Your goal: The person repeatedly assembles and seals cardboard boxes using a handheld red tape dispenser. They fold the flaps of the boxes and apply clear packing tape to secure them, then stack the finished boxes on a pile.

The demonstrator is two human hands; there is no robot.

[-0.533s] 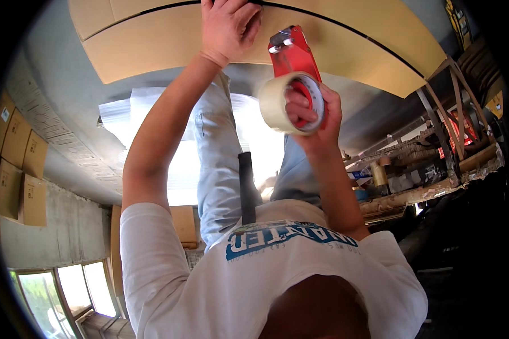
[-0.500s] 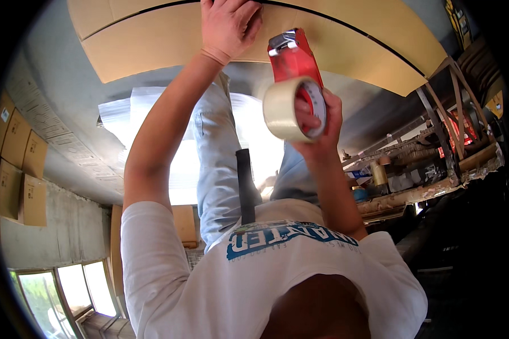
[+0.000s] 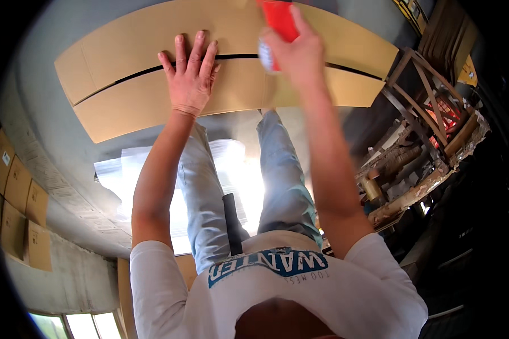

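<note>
A flat brown cardboard box (image 3: 124, 96) fills the top of the view, with a dark seam between its two closed flaps. My left hand (image 3: 189, 73) lies flat on the box across that seam, fingers spread. My right hand (image 3: 297, 51) grips a red tape dispenser (image 3: 280, 20) with a roll of pale tape and holds it against the seam, just right of my left hand. The dispenser is partly cut off by the top edge and blurred.
Several small cardboard boxes (image 3: 17, 192) are stacked at the left. A wooden frame (image 3: 430, 85) with rolls and cluttered material (image 3: 390, 169) stands at the right. A bright white sheet (image 3: 124, 175) lies beneath my legs.
My right hand has carried the tape dispenser up from in front of me onto the box seam. My left hand has stayed pressed flat on the box.
</note>
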